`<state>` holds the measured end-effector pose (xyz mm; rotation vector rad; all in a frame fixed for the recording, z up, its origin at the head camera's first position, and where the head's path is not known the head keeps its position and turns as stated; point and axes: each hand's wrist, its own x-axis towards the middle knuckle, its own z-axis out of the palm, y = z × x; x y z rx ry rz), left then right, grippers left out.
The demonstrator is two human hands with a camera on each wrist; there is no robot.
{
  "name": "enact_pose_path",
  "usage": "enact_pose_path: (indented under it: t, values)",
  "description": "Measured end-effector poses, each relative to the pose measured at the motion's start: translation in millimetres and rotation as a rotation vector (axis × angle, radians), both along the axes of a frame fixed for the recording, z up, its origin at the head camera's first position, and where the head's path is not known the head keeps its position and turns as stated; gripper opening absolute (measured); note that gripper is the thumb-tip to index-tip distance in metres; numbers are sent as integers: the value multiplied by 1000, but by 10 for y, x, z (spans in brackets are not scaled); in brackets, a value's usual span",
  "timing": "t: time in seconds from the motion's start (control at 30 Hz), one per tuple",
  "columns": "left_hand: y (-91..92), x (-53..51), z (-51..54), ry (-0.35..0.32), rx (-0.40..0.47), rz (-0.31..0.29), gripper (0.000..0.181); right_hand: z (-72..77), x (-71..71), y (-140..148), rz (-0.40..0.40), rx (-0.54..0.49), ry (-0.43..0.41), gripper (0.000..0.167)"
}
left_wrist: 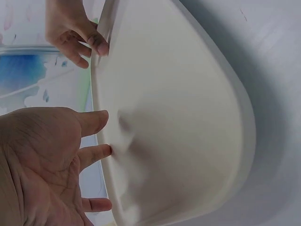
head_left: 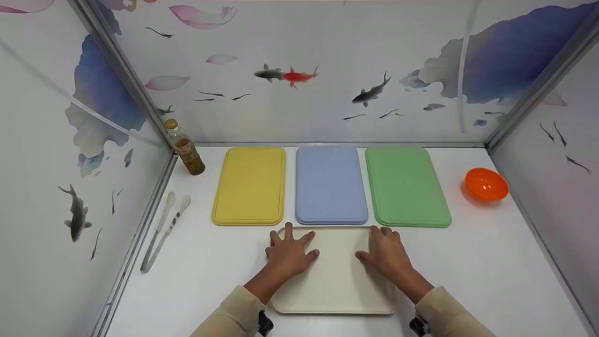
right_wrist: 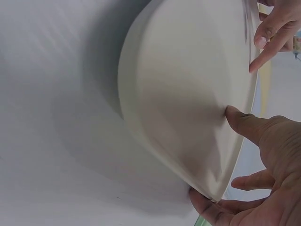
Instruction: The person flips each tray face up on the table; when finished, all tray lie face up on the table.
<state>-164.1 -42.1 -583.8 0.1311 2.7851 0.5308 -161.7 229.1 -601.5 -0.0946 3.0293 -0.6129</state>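
A cream rectangular tray (head_left: 334,281) lies on the white table in front of the person. The left hand (head_left: 288,256) rests at its far left corner, fingers spread wide; in the left wrist view the fingertips touch the tray near its far edge. At the far right corner is the right hand (head_left: 389,252), thumb set apart and resting on the tray's surface. In the right wrist view, this hand's fingers (right_wrist: 204,205) touch the corner edge, slightly bent. Just beyond the tray lie a yellow board (head_left: 250,187), a blue board (head_left: 331,185) and a green board (head_left: 407,187).
An orange bowl (head_left: 486,185) stands at the right. A bottle with a gold cap and brown liquid (head_left: 187,152) stands in the back left corner. Tongs with pale tips (head_left: 164,229) lie on the left. Printed panels enclose the table (head_left: 486,271) at the back and sides.
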Motion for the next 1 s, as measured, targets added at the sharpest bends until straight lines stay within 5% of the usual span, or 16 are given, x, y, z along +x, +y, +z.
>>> enact_pose_path:
  t: [1.0]
  values:
    - [-84, -44, -133, 82, -83, -91, 69, -83, 62, -13, 30, 99, 92, 79]
